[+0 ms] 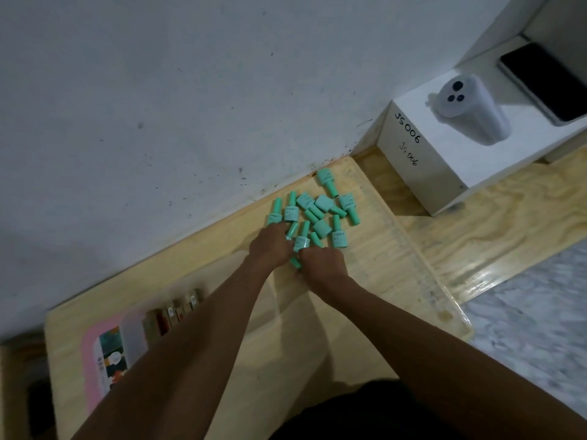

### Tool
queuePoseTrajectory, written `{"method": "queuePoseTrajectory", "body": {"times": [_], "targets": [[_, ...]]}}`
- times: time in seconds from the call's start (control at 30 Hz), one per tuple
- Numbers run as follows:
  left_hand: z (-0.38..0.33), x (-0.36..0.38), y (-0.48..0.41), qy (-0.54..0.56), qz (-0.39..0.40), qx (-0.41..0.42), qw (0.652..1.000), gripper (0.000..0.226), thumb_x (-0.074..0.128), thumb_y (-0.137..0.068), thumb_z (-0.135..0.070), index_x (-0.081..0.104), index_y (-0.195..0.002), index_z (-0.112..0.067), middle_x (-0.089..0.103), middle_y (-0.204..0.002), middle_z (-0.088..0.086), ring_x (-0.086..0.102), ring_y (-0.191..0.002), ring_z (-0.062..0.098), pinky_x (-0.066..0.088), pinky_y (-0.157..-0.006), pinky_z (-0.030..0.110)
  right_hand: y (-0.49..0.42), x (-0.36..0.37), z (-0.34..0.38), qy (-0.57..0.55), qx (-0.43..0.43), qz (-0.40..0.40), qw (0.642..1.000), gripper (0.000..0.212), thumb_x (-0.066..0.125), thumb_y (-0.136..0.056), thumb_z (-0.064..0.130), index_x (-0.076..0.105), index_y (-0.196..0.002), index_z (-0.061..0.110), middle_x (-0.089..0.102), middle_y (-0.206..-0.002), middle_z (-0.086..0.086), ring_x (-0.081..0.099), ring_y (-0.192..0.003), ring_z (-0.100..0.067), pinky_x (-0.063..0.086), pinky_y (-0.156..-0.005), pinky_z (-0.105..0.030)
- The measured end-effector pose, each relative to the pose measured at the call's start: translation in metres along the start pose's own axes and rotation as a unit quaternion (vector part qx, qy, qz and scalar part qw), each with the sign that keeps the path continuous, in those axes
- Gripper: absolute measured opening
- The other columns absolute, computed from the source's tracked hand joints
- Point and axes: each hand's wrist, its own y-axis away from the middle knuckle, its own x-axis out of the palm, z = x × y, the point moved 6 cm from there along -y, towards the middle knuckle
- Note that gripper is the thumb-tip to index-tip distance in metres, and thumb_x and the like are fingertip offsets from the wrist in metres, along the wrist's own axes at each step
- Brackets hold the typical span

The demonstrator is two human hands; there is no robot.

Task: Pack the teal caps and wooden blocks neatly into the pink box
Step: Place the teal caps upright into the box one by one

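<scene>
- Your left hand (270, 247) is curled down over the near-left edge of the pile of teal caps (313, 214), knuckles up; whether its fingers actually clasp one I cannot tell, since they are hidden under the hand.
- Your right hand (322, 260) is bunched just beside it, the two nearly touching, with a teal piece (295, 262) poking out between them (the fingers seem closed around it, though the grip itself is hidden).
- The rest of the caps lie scattered on their sides on the pale wooden board (365, 249), close to the white wall (190, 90), several overlapping.
- The pink box (90, 363) sits at the near-left end of the board, well apart from the pile and partly behind your left forearm.
- A row of wooden blocks (173, 314) stands just beside the box, on its far side.
- A white carton (422, 173) marked "JS 006" rests at the far right, and a dark phone (543, 81) lies on the ledge beyond it.
</scene>
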Motion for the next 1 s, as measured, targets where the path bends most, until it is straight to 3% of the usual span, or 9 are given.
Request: {"method": "queuePoseTrajectory", "body": {"times": [0.23,0.3,0.37,0.43,0.53,0.7,0.8,0.9,1.0], "targets": [[0.002,-0.023,0.014,0.181,-0.035,0.035,0.982,0.042,0.064,-0.086,-0.024,0.055,-0.124,-0.009,0.062,-0.120,0.010,0.061,-0.106,0.025,0.048,-0.086,0.030,0.015,-0.007,-0.020,-0.164,0.036,-0.009,0.986,0.025,0.059,-0.089,0.032,0.065,-0.109,0.018,0.068,-0.102,-0.004,0.063,-0.090,-0.022,0.047,-0.067,-0.031],[0.008,-0.034,0.028,0.300,-0.042,0.037,0.952,0.031,0.064,-0.087,-0.025,0.059,-0.115,-0.012,0.064,-0.106,0.005,0.064,-0.097,0.024,0.056,-0.084,0.038,0.023,-0.013,-0.027,-0.242,0.023,-0.037,0.969,0.027,0.063,-0.090,0.030,0.066,-0.112,0.015,0.069,-0.105,-0.005,0.063,-0.092,-0.018,0.052,-0.072,-0.032],[0.016,-0.045,0.046,0.402,-0.051,0.023,0.914,0.019,0.061,-0.090,-0.022,0.060,-0.107,-0.013,0.061,-0.099,0.004,0.065,-0.094,0.023,0.059,-0.077,0.037,0.032,-0.020,-0.030,-0.306,0.026,-0.067,0.949,0.035,0.066,-0.090,0.029,0.062,-0.123,0.017,0.068,-0.113,-0.004,0.062,-0.091,-0.011,0.054,-0.073,-0.022],[0.030,-0.054,0.063,0.464,-0.064,0.012,0.883,0.012,0.060,-0.091,-0.019,0.060,-0.101,-0.013,0.058,-0.097,0.005,0.064,-0.091,0.021,0.059,-0.073,0.034,0.041,-0.026,-0.027,-0.357,0.031,-0.088,0.930,0.039,0.067,-0.090,0.027,0.059,-0.127,0.022,0.066,-0.116,-0.003,0.062,-0.089,-0.007,0.049,-0.065,-0.011],[0.058,-0.064,0.088,0.512,-0.090,0.002,0.854,0.008,0.062,-0.090,-0.019,0.061,-0.094,-0.013,0.060,-0.098,0.010,0.063,-0.087,0.021,0.059,-0.072,0.035,0.052,-0.037,-0.012,-0.393,0.017,-0.110,0.913,0.036,0.068,-0.089,0.026,0.060,-0.125,0.021,0.067,-0.113,-0.001,0.063,-0.092,-0.009,0.048,-0.068,-0.010],[0.109,-0.075,0.125,0.480,-0.168,-0.018,0.861,0.007,0.066,-0.086,-0.024,0.063,-0.087,-0.018,0.065,-0.088,0.003,0.064,-0.080,0.018,0.055,-0.072,0.034,0.059,-0.047,0.027,-0.405,-0.014,-0.141,0.903,0.031,0.071,-0.087,0.026,0.064,-0.115,0.015,0.068,-0.095,0.003,0.064,-0.084,-0.007,0.049,-0.068,-0.007],[0.131,-0.073,0.141,0.430,-0.202,-0.016,0.880,0.011,0.068,-0.085,-0.023,0.066,-0.091,-0.014,0.069,-0.088,0.004,0.064,-0.078,0.014,0.051,-0.073,0.028,0.055,-0.048,0.050,-0.373,-0.032,-0.161,0.913,0.025,0.072,-0.085,0.032,0.065,-0.107,0.020,0.066,-0.087,0.012,0.064,-0.080,-0.002,0.054,-0.075,-0.022],[0.144,-0.067,0.148,0.359,-0.232,-0.020,0.904,0.020,0.069,-0.084,-0.026,0.070,-0.098,-0.012,0.068,-0.093,0.002,0.062,-0.085,0.014,0.049,-0.076,0.028,0.046,-0.043,0.069,-0.269,-0.046,-0.164,0.948,0.024,0.068,-0.086,0.040,0.066,-0.105,0.025,0.069,-0.090,0.012,0.065,-0.086,-0.006,0.051,-0.073,-0.029],[0.148,-0.061,0.147,0.287,-0.251,-0.040,0.924,0.023,0.067,-0.084,-0.029,0.070,-0.100,-0.013,0.056,-0.088,0.002,0.053,-0.076,0.015,0.037,-0.068,0.025,0.033,-0.035,0.079,-0.180,-0.058,-0.170,0.967,0.023,0.066,-0.087,0.041,0.068,-0.104,0.027,0.069,-0.104,0.006,0.060,-0.103,-0.014,0.045,-0.078,-0.031]]}}
